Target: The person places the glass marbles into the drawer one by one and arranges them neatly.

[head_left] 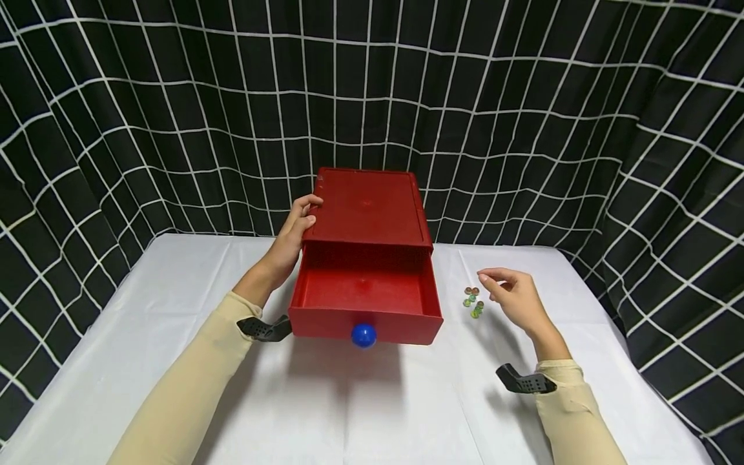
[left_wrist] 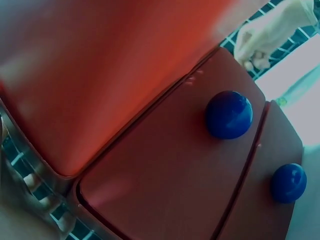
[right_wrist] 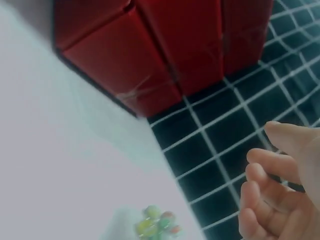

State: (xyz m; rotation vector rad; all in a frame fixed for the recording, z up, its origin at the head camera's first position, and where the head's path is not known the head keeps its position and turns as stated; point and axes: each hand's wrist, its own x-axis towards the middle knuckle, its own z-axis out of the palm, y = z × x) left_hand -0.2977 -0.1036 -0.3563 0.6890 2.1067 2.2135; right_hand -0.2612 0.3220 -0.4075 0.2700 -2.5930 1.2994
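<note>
A red drawer cabinet (head_left: 369, 206) stands on the table with its top drawer (head_left: 363, 326) pulled out. The drawer has a blue ball knob, and I see nothing lying inside it. My left hand (head_left: 289, 242) rests against the cabinet's left side, its thumb and fingertips at the upper edge. Several small glass marbles (head_left: 473, 301), green, yellow and reddish, lie together on the cloth right of the cabinet. Just to their right, my right hand (head_left: 514, 297) hovers with bent fingers. In the right wrist view that hand (right_wrist: 280, 190) shows a gap between thumb and fingers, nothing held.
Two lower drawers with blue knobs (left_wrist: 229, 115) are closed in the left wrist view. A white cloth (head_left: 372, 413) covers the table. Black curtains with a white grid (head_left: 372, 97) hang behind and at both sides. Each wrist wears a black device (head_left: 526, 380).
</note>
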